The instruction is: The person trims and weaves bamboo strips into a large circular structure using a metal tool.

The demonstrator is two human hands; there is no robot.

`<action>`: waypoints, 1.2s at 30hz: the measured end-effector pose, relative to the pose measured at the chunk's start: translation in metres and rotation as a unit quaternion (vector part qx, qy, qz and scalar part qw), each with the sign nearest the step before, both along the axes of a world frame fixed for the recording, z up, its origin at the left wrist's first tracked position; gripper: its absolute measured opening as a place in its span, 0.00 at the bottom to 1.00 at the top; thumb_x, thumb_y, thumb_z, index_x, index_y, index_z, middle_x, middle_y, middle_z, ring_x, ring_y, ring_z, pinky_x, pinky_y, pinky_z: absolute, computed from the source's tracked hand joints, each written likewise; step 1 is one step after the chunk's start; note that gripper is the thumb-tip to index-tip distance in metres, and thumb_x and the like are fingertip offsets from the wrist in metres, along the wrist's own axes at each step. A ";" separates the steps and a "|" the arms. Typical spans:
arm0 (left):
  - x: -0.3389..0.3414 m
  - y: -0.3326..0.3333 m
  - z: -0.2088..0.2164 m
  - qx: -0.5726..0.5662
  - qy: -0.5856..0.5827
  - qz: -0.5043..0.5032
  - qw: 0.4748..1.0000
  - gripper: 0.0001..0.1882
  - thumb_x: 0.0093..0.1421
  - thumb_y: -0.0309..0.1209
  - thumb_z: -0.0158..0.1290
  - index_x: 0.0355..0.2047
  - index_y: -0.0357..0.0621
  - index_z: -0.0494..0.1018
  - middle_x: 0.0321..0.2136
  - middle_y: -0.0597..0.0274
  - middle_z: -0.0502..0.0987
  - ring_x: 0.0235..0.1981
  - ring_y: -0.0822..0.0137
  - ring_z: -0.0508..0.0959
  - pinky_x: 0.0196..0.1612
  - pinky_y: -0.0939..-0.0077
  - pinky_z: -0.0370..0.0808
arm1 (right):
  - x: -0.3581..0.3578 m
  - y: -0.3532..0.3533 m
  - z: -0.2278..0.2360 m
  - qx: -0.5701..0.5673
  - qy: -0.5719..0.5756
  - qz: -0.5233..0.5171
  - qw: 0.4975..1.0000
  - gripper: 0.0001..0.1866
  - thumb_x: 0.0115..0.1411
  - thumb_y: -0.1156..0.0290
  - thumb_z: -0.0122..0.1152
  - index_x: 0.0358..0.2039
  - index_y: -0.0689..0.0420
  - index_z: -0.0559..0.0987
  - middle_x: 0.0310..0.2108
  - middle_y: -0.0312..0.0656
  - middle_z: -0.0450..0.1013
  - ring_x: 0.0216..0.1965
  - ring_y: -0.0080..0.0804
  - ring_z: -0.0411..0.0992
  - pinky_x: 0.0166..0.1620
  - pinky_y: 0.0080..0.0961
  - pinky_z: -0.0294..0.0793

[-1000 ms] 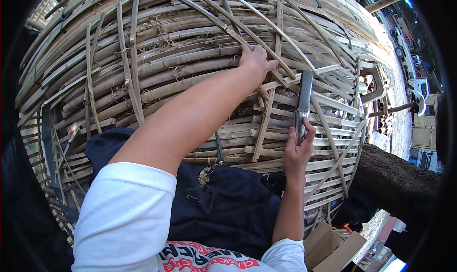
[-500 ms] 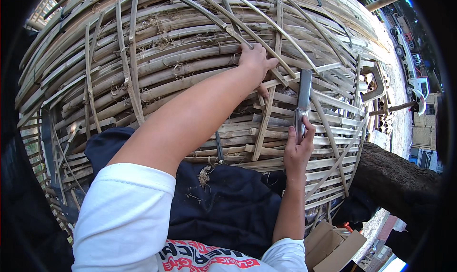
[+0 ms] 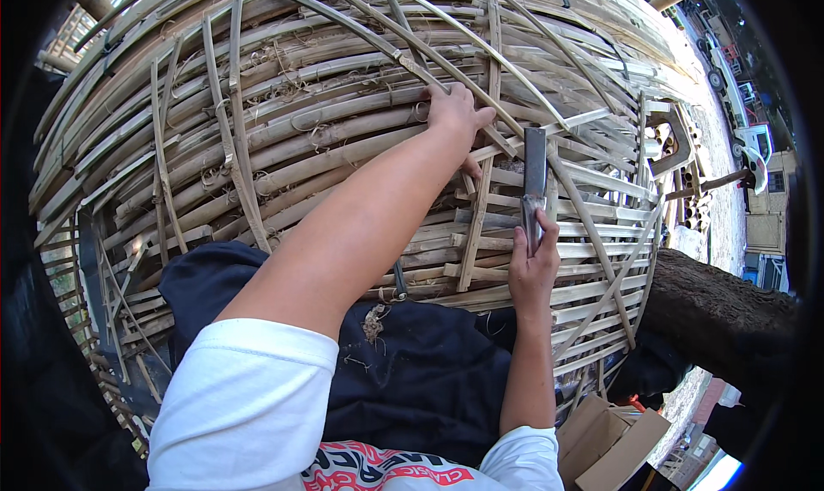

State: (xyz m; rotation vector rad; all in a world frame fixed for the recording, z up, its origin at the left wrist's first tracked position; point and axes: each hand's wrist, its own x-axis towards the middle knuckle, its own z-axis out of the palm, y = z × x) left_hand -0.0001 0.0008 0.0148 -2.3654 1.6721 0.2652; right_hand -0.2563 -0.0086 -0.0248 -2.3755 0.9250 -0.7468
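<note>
A curved framework of woven bamboo strips spreads out in front of me. My left hand reaches across it, fingers bent over a bamboo strip at a crossing, the thumb pointing down below; part of the grip is hidden under the palm. My right hand is wrapped round the metal handle of a knife with a flat rectangular blade. The blade stands nearly upright, just right of my left hand and over the crossed strips. Whether it touches them I cannot tell.
Dark cloth with a tuft of fibre covers my lap. At the right are a thick tree trunk and an open cardboard box. Beyond the framework lie cut bamboo tubes and a parked white truck.
The knife in my right hand has shifted slightly left and turned more upright, closer to my left hand. My left hand keeps its place on the strips. The whole view has shifted a little.
</note>
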 end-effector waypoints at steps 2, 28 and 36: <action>0.000 -0.001 -0.003 -0.003 0.000 -0.002 1.000 0.57 0.39 0.71 0.65 0.67 0.63 0.60 0.59 0.56 0.68 0.64 0.56 0.63 0.58 0.43 0.67 | -0.001 0.000 -0.001 -0.013 -0.011 -0.003 1.000 0.19 0.68 0.74 0.58 0.57 0.59 0.69 0.39 0.55 0.77 0.36 0.39 0.78 0.42 0.31 0.76; -0.003 -0.004 -0.003 -0.015 0.001 0.003 1.000 0.57 0.36 0.74 0.64 0.63 0.60 0.63 0.57 0.56 0.70 0.63 0.57 0.65 0.58 0.45 0.68 | -0.004 -0.003 0.001 0.058 -0.035 -0.041 0.997 0.18 0.66 0.73 0.59 0.54 0.61 0.70 0.42 0.60 0.76 0.41 0.57 0.77 0.44 0.40 0.75; -0.001 -0.004 -0.004 -0.009 -0.007 0.006 1.000 0.58 0.36 0.73 0.65 0.64 0.61 0.62 0.57 0.56 0.69 0.63 0.57 0.64 0.57 0.46 0.68 | 0.000 0.002 -0.001 0.074 -0.053 -0.052 0.994 0.18 0.65 0.73 0.61 0.53 0.61 0.69 0.39 0.60 0.77 0.39 0.54 0.78 0.42 0.40 0.75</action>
